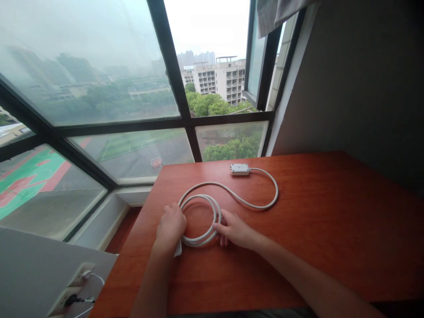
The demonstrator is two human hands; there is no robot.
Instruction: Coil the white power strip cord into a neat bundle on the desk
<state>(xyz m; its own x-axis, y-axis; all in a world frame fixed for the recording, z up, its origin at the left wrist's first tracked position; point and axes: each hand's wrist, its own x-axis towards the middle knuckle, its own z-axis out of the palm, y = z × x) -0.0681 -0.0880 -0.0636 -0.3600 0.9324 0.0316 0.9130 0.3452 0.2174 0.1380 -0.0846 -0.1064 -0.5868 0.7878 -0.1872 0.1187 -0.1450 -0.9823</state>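
Note:
A thick white cable [201,196] lies in a round coil of a few loops on the reddish-brown table. My left hand [171,224] is closed around the coil's left side, its fingertips mostly hidden behind the back of the hand. Just below that hand pokes out the edge of a white piece [179,248], too covered to make out. At the coil's right side my right hand [233,228] pinches the loops between thumb and fingers. From the coil the cable curves away to a small white rectangular box [240,169] near the table's far edge.
The wooden table [318,229] reaches to a dark-framed window [132,126], one pane of which stands open. A grey wall [347,88] rises at the right. Low at the left, a wall socket [68,297] holds a black plug and a white plug with cords.

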